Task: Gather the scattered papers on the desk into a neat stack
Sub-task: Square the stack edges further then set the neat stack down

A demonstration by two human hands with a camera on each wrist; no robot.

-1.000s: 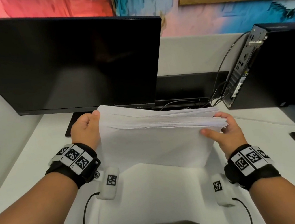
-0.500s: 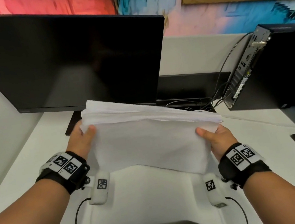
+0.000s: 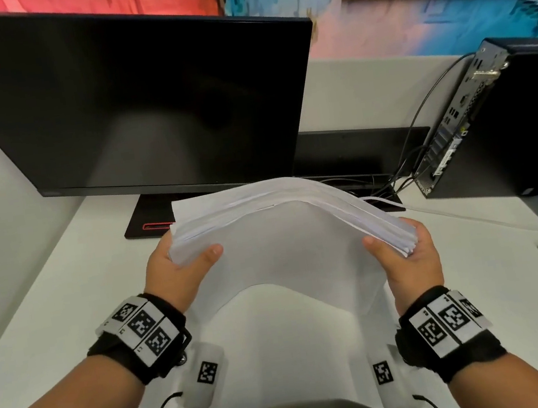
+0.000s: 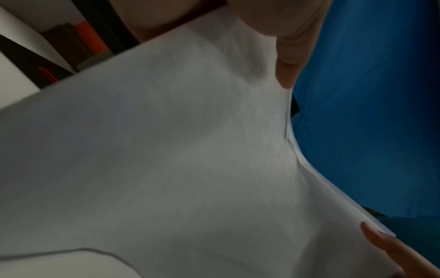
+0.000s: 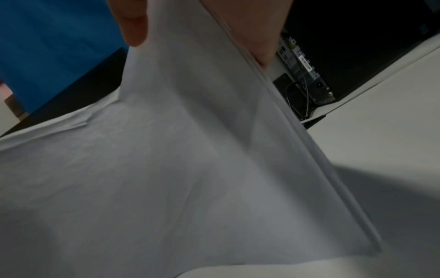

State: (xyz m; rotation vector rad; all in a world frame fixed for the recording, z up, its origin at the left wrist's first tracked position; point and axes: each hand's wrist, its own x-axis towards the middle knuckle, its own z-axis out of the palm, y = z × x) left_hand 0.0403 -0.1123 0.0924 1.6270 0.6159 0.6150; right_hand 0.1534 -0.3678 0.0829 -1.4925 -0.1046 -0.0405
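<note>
White paper stack, both hands gripping

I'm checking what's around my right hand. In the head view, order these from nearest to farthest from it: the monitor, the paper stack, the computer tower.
From the right hand:
1. Paper stack, gripped in that hand.
2. Computer tower, back right on the desk.
3. Monitor, back left behind the papers.
</note>
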